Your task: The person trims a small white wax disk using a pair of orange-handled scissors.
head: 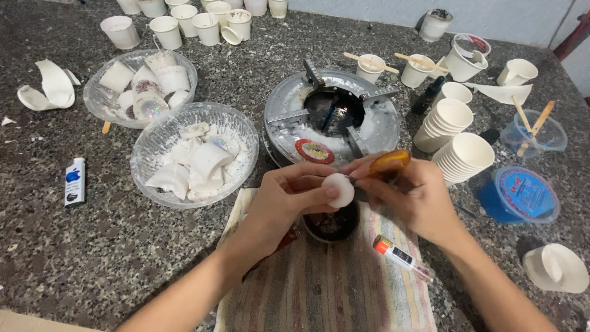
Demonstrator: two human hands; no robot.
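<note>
A small white wax round [338,189] sits pinched in the fingertips of the left hand [284,203], held just above a dark little pot [330,225] on a striped cloth [326,283]. The right hand [418,200] closes on a tool with an amber handle [389,162], its tip touching the round. Just right of the pot, under the right wrist, lies a glue tube [401,256]. Beyond both hands stands a metal burner [332,117]. Left of the left hand are 2 glass bowls [193,154] of white wax pieces; right of the right hand, stacked paper cups [458,138].
</note>
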